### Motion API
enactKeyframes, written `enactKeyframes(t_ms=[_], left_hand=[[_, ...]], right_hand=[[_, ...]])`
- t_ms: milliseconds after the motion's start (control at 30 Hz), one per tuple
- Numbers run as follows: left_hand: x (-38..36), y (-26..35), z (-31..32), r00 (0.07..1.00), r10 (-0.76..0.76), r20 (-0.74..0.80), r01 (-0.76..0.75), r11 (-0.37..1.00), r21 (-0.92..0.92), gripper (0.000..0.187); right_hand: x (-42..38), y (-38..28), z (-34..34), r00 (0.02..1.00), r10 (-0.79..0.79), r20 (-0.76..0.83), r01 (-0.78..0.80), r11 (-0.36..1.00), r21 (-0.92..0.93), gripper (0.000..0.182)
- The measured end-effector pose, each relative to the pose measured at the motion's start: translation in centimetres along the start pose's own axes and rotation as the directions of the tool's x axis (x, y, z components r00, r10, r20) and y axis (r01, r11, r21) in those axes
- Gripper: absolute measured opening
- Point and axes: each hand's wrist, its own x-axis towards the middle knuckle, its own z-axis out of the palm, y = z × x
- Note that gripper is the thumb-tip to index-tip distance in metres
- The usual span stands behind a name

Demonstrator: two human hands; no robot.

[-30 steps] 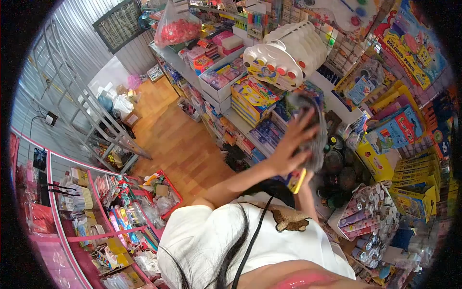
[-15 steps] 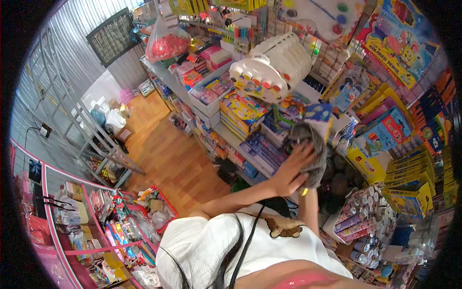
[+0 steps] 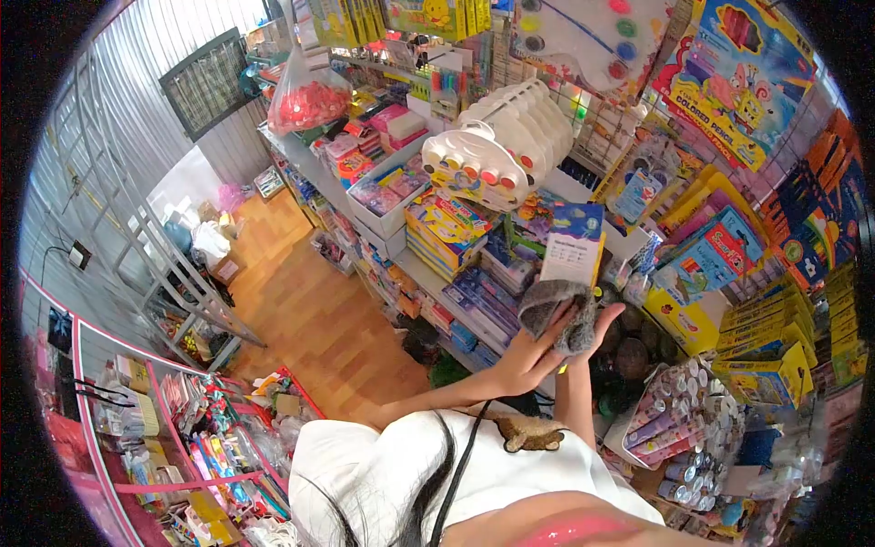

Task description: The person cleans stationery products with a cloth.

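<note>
A grey cloth [image 3: 542,305] is bunched around the lower part of a flat box [image 3: 572,251] with a blue top, a white printed face and a yellow edge. My left hand [image 3: 527,357] grips the cloth, its fingers pressed into the folds against the box. On the other side, my right hand [image 3: 594,330] holds the box near its lower end, thumb pointing up and right; its other fingers are hidden behind the cloth and box. Both hands meet in front of my chest, above the shelf's edge.
Stacked yellow boxes [image 3: 447,228] and white paint palettes [image 3: 492,155] stand beyond my hands. Colouring packs [image 3: 715,251] hang at right, above a box of tubes [image 3: 670,415]. A metal ladder frame [image 3: 169,246] leans at left, over the wooden floor [image 3: 319,301].
The cloth has moved down the box, leaving its printed upper face exposed. My left hand has shifted down and left, and the view has turned slightly.
</note>
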Motion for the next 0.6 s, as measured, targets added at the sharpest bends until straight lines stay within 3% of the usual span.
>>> enactKeyframes(t_ms=[100,133,200,233,300,333,367,433,467,533,600], left_hand=[[1.9,-0.1,-1.4,0.993,0.092,-0.070,-0.086,0.993,0.079,0.050],[3.4,-0.6,-2.5,0.987,0.129,-0.100,-0.121,0.989,0.080,0.050],[6.3,-1.4,-5.1,0.966,0.063,-0.252,-0.049,0.997,0.062,0.049],[7.6,-2.3,-6.3,0.969,0.039,-0.245,-0.042,0.999,-0.007,0.050],[7.9,-3.5,-6.4,0.977,-0.059,-0.204,0.012,0.974,-0.225,0.052],[7.0,-3.9,-5.6,0.981,-0.050,-0.187,0.017,0.984,-0.177,0.052],[5.5,-4.0,-4.4,0.985,-0.042,-0.169,0.020,0.992,-0.127,0.052],[2.2,-3.4,-2.1,0.989,-0.038,-0.143,0.028,0.997,-0.074,0.053],[0.7,-2.8,-0.9,0.990,-0.046,-0.134,0.036,0.996,-0.076,0.054],[-1.3,-1.9,0.9,0.987,-0.049,-0.153,0.036,0.995,-0.089,0.055],[-1.3,-1.6,0.9,0.976,-0.067,-0.206,0.051,0.996,-0.079,0.055]], right_hand=[[0.0,1.0,2.8,0.927,-0.163,-0.337,0.047,0.944,-0.326,0.079],[-0.5,1.8,2.8,0.915,-0.116,-0.387,-0.054,0.915,-0.401,0.077],[-2.4,3.1,1.8,0.866,-0.035,-0.499,-0.264,0.816,-0.515,0.072],[-3.1,3.9,1.4,0.833,-0.002,-0.553,-0.365,0.749,-0.553,0.070],[-1.3,6.5,4.9,0.787,-0.080,-0.611,-0.371,0.731,-0.573,0.061],[-1.2,5.6,3.9,0.844,-0.024,-0.536,-0.409,0.618,-0.672,0.066],[-0.3,4.9,5.6,0.793,-0.083,-0.603,-0.434,0.619,-0.655,0.063],[1.4,3.5,6.2,0.817,-0.209,-0.538,-0.260,0.699,-0.666,0.059],[1.8,2.3,4.2,0.884,-0.251,-0.395,-0.127,0.684,-0.718,0.058],[2.7,1.5,6.0,0.894,-0.275,-0.353,-0.107,0.635,-0.765,0.058],[1.6,1.7,5.2,0.891,-0.212,-0.402,-0.189,0.630,-0.753,0.058]])
